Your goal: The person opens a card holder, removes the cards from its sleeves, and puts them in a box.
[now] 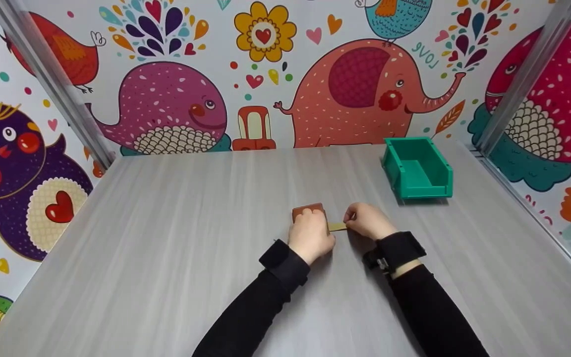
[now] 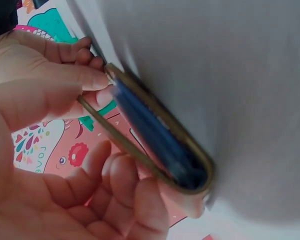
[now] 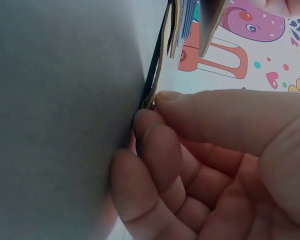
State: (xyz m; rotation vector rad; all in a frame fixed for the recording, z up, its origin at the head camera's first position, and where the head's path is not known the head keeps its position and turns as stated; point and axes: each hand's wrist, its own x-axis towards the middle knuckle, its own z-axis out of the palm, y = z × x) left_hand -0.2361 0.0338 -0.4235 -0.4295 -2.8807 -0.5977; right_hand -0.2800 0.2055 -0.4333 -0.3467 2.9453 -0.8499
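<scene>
A reddish-brown wallet (image 1: 309,208), leather-like with a card-case look, lies on the table under my left hand (image 1: 311,235). That hand's fingers curl over it and grip it. From its right side a narrow tan flap (image 1: 337,226) reaches across to my right hand (image 1: 369,220), which pinches the flap's end between thumb and fingertips. In the left wrist view the wallet (image 2: 166,122) stands partly spread, with a dark blue stack (image 2: 155,135) inside. In the right wrist view the thumb and index finger meet on the flap's edge (image 3: 160,75). My left hand hides much of the wallet.
A green plastic bin (image 1: 427,191) stands at the back right of the grey wood-grain table (image 1: 176,238). Printed cartoon panels (image 1: 265,99) rise behind and at both sides, with metal posts (image 1: 50,84) at the corners.
</scene>
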